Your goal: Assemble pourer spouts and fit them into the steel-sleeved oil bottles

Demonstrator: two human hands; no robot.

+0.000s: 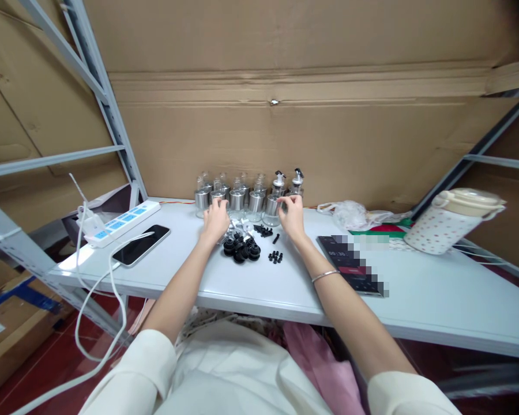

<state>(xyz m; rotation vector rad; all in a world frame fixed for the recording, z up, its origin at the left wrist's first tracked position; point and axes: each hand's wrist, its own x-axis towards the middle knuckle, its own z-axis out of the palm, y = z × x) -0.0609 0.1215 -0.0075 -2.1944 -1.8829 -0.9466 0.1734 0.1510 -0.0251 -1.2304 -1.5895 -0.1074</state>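
Several clear glass bottles with silver metal bands [237, 200] stand in two rows against the cardboard. Two at the right end of the back carry silver pour spouts with black flip tips [279, 178]. My left hand [217, 220] reaches to the front of the second bottle from the left, fingers apart and partly hiding it. Beside the rightmost front bottle [272, 205] is my right hand [292, 217], its thumb and index finger slightly apart with nothing visible between them. Between my hands lie clear and silver spout parts [239, 226], black ring-shaped stoppers [241, 249] and small black pieces [275, 257].
On the left are a phone [142, 245], a white power strip [127, 222] and loose white cables. To the right lie a tablet-like device showing a timer [343, 253], a crumpled plastic bag [348, 216] and a dotted tumbler [452, 222]. Grey shelf posts frame both sides.
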